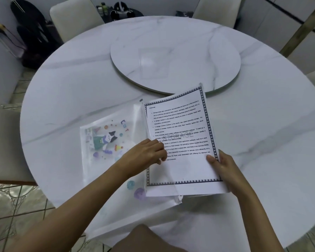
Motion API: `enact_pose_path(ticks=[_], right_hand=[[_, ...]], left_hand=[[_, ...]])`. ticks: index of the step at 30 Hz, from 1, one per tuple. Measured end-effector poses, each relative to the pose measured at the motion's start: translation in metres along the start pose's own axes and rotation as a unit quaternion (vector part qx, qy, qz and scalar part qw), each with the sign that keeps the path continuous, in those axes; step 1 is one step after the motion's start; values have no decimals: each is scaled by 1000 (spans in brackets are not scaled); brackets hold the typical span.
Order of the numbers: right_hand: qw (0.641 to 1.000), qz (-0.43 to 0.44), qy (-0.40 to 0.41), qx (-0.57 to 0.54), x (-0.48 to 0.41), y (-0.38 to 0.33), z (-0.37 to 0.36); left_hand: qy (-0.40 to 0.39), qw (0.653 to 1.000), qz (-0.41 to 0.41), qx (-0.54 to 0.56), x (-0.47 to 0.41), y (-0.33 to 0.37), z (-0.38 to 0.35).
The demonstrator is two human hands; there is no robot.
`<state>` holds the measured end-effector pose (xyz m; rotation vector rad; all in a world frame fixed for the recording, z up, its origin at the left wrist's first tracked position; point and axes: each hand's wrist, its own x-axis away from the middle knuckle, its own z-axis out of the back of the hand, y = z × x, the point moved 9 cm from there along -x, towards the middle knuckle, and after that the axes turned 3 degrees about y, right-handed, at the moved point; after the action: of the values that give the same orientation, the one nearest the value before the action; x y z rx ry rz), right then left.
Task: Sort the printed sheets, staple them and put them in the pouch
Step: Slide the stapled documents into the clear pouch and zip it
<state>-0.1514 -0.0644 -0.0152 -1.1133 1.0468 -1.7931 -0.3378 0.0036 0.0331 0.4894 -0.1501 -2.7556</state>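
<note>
Head view: two hands are holding a stack of white printed sheets with a blue chequered border point(182, 124) at the mouth of a translucent plastic pouch with cartoon prints point(105, 142).

The right hand point(224, 166) is pinching the stack's right edge, thumb on top and fingers underneath. The left hand point(145, 155) is curling its fingers at the stack's left edge, seemingly pinching the pouch's lifted upper film. The stack's near-left corner is showing through that film, and the rest is lying outside. The pouch is lying on the round white marble bench point(262, 133), its near edge reaching the bench's front rim. The stack's far corner is reaching just up to the rim of the round white marble turntable point(180, 57). Bare marble is stretching wide to the right.
</note>
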Motion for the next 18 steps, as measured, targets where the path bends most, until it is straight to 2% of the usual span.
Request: enact_pose_path(ticks=[8,12,18], right_hand=[[998,-15,-58,-23,-4,-5,12],[995,-31,-92,-30,-5,-1,21],[982,-84,-164,-29,-9,20,6]], left_hand=[[-13,1000,-4,21,-5,5,-11],[-29,999,23,14,-5,-15,-17],[-71,996,31,41,-1,-27,-32]])
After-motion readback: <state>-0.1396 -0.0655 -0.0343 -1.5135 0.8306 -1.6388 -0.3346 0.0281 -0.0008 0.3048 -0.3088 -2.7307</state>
